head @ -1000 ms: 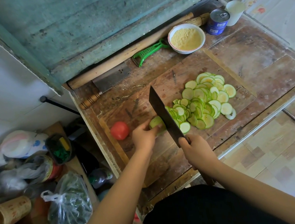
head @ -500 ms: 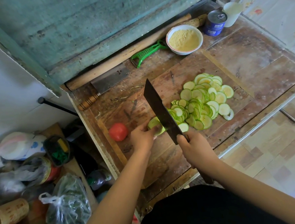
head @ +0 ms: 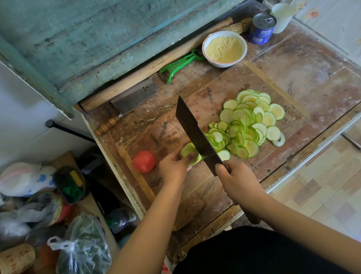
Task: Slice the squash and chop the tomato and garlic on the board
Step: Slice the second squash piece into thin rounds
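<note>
Gripping a cleaver [head: 195, 135], the right hand [head: 236, 179] cuts the squash stub [head: 189, 156]. The left hand [head: 174, 168] pinches it, slices [head: 249, 120] piled right.

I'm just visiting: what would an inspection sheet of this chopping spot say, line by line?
Surface: worn wooden board, scarred and stained.
Job's things: pale green squash stub under the dark cleaver; pile of thin squash slices; whole red tomato; garlic not seen.
Clutter: second steel cleaver, green peeler, white bowl of yellow meal, blue tin can.
Hands: left hand holds the stub; right hand grips the cleaver handle.
Cables: nothing seen.
Surroundings: plastic bags on the left.
</note>
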Action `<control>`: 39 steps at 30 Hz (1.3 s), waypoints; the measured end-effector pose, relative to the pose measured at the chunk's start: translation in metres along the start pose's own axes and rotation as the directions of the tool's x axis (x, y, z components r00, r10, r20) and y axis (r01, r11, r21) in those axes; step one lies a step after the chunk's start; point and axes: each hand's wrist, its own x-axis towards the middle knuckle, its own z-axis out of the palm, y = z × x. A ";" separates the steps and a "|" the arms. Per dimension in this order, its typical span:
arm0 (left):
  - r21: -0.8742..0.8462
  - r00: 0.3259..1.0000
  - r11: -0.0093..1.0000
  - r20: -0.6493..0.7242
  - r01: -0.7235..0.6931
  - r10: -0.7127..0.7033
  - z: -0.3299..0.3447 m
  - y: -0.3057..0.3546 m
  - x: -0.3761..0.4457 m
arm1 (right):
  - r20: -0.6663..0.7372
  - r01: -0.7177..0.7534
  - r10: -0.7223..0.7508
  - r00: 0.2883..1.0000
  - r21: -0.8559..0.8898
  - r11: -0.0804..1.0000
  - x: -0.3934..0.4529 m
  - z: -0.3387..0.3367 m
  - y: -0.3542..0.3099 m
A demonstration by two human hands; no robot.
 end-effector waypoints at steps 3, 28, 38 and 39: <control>-0.007 1.000 1.000 -0.006 0.010 -0.010 0.000 0.001 0.000 | 0.005 -0.003 0.003 1.000 0.003 1.000 0.000 0.000 -0.001; 0.136 0.998 0.990 -0.062 0.024 -0.016 0.003 0.000 0.000 | 0.002 -0.039 0.040 0.999 -0.035 0.999 0.013 0.006 0.001; 0.070 0.999 0.997 -0.036 0.030 -0.028 0.009 0.006 -0.004 | -0.025 0.023 -0.024 0.999 -0.046 0.999 0.004 -0.002 -0.005; 0.065 0.999 0.997 -0.046 0.033 -0.030 0.009 0.005 -0.004 | -0.025 0.026 -0.027 0.999 -0.051 0.998 0.003 -0.003 -0.005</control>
